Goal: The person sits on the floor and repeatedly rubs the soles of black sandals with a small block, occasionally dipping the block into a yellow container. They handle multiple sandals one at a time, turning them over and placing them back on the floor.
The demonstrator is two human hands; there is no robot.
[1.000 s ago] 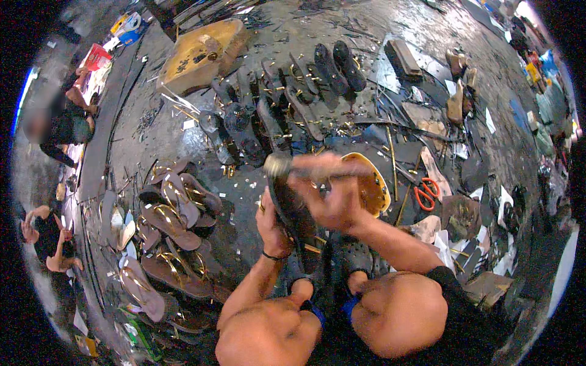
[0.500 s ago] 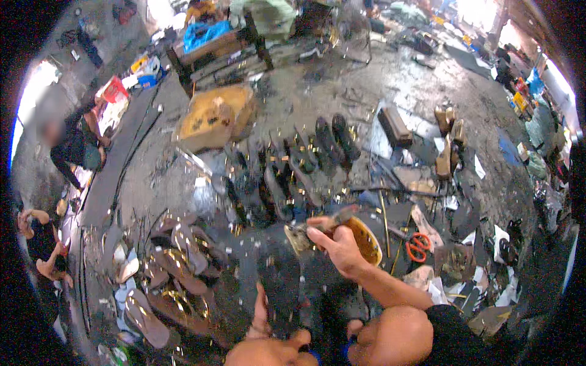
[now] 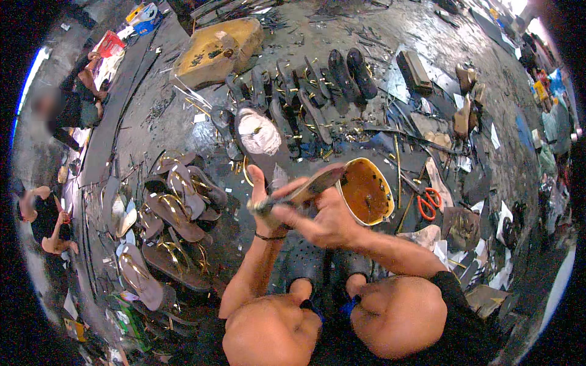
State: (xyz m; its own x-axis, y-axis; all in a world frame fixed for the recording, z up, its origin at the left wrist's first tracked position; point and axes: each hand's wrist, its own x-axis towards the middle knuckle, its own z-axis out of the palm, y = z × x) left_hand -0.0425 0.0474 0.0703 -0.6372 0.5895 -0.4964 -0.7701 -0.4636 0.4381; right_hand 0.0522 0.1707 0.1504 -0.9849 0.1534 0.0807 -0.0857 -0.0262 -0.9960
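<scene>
My left hand (image 3: 264, 210) has its thumb raised, and a dark sandal (image 3: 278, 145) extends away from it. The sandal's sole bears a white oval patch, and a gold strap loop shows at its side. The grip itself is partly hidden. Over it, my right hand (image 3: 329, 213) is closed round a flat, slim tool (image 3: 314, 185) with a dark reddish-brown end; its other end is blurred near my left palm, so its kind is unclear. Just right of my right hand stands a cream-rimmed tub (image 3: 391, 215) containing amber-brown, sticky-looking material.
Gold-strapped sandals (image 3: 174, 207) lie piled at left. Dark sandals (image 3: 314, 116) stand in rows ahead. Orange-handled scissors (image 3: 429, 203) and scraps lie at right. Beyond are a yellowish block (image 3: 201, 70) and a dark rectangular block (image 3: 414, 72). Two people (image 3: 79, 100) (image 3: 52, 219) sit at far left.
My view has tilted downward. My left hand has come up from near my knee to meet my right, and the sandal with the white patch has appeared. The tub is more exposed.
</scene>
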